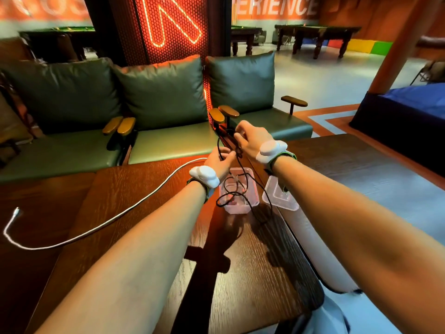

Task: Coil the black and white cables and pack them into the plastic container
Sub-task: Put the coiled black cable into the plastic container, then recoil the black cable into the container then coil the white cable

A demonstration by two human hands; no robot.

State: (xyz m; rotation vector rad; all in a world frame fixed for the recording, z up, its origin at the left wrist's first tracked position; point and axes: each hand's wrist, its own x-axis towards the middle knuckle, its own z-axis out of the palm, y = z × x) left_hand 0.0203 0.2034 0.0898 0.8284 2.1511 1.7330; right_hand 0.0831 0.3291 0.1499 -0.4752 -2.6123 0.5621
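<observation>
left grip (220, 161) pinches thin black cable (218, 146) | right grip (248, 143) curled on the same cable, 1 o'clock of left | tangled slack hangs over clear plastic container (240, 209), 6 o'clock of grips | white cable (125, 211) uncoiled on bench (144, 249), 8 o'clock of container

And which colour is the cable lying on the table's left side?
The cable is white; head view.

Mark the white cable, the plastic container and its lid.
white cable (108, 221), head view, mid-length stretch.
plastic container (237, 209), head view, near wall.
lid (281, 201), head view, flat near part.
</observation>
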